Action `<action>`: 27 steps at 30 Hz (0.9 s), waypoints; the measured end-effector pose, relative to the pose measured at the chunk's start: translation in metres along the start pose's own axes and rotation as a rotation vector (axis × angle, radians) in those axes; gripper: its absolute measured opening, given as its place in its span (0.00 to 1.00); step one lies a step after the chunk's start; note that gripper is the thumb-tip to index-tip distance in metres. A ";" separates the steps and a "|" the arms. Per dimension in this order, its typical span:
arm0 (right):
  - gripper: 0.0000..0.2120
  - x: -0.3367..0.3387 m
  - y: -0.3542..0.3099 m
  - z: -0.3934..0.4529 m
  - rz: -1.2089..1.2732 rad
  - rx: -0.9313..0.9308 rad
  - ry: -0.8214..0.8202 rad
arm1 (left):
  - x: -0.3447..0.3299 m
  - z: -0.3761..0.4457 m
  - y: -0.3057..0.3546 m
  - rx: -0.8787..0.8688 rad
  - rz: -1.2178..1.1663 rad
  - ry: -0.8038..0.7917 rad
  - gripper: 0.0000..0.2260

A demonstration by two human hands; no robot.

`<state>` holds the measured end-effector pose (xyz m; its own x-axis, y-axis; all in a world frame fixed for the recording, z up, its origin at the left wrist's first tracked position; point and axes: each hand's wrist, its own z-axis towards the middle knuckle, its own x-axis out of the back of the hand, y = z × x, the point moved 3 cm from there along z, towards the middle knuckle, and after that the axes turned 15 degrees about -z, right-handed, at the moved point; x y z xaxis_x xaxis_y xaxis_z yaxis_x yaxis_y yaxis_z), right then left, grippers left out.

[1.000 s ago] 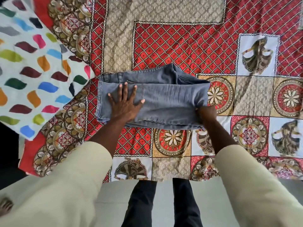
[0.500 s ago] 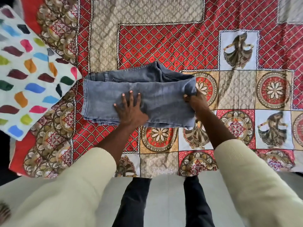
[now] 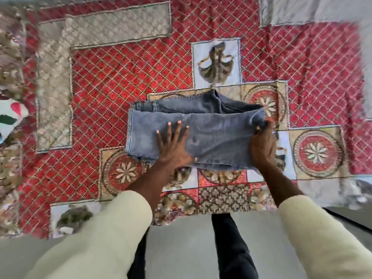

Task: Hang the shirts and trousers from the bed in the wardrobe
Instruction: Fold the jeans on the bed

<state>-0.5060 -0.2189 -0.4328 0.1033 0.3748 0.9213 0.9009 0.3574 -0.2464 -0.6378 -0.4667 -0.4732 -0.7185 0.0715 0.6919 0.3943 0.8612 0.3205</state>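
Folded grey-blue jeans (image 3: 217, 129) lie on the patterned red bedspread (image 3: 120, 77) near the bed's front edge. My left hand (image 3: 173, 146) presses flat on top of the jeans, fingers spread and straight. My right hand (image 3: 261, 146) grips the right folded end of the jeans, fingers curled round the edge of the fabric. Both arms wear cream sleeves. No shirt, hanger or wardrobe is in view.
A white pillow with coloured spots (image 3: 10, 115) shows at the far left edge. The grey floor (image 3: 181, 248) and my dark trouser legs lie below the bed's edge. The picture is blurred by motion.
The jeans and both hands have shifted to the right along the bed, and the view has swung that way; the pillow has nearly left the frame. My right hand now grips the jeans' end.
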 end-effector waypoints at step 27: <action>0.44 0.023 0.192 0.134 -0.610 0.345 -0.350 | -0.037 0.073 0.167 0.058 -0.037 -0.026 0.50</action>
<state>-0.3875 -0.0272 -0.4992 -0.5585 0.2544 0.7895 0.5677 0.8112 0.1402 -0.5868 -0.2886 -0.4921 -0.7472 0.0516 0.6626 0.3341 0.8910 0.3073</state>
